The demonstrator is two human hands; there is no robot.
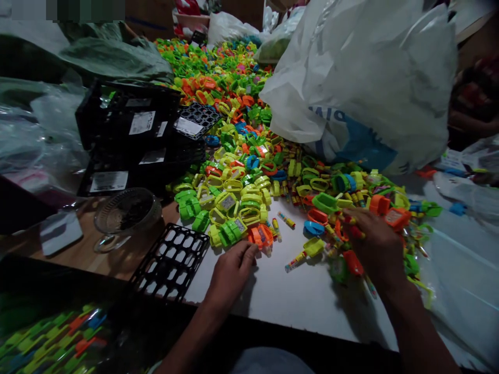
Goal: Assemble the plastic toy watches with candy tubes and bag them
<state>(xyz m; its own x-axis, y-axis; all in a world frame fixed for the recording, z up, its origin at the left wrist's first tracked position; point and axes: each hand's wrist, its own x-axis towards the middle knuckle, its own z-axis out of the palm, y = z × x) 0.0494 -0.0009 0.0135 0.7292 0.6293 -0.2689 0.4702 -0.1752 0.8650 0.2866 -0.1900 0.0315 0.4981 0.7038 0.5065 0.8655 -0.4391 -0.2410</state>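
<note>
My left hand [231, 270] is low over the white work surface, its fingers drawn together with the tips against an orange toy watch [260, 236]. My right hand [374, 246] is closed over the pile on the right, pinching a small red and yellow tube [354, 228]; part of it is hidden by the fingers. Just beyond those fingers lies a green toy watch [325, 202]. Between the hands are a blue toy watch [314, 227], a yellow-green one [314, 246] and a loose candy-like tube [286, 220]. Rows of yellow and green watches [226, 202] stand ahead of my left hand.
A black grid tray [171, 262] lies left of my left hand, near a glass bowl [128, 213] with dark contents. Black crates [132, 130] are stacked behind. A large white bag [366, 78] stands back right, beside a deep heap of watches [218, 67].
</note>
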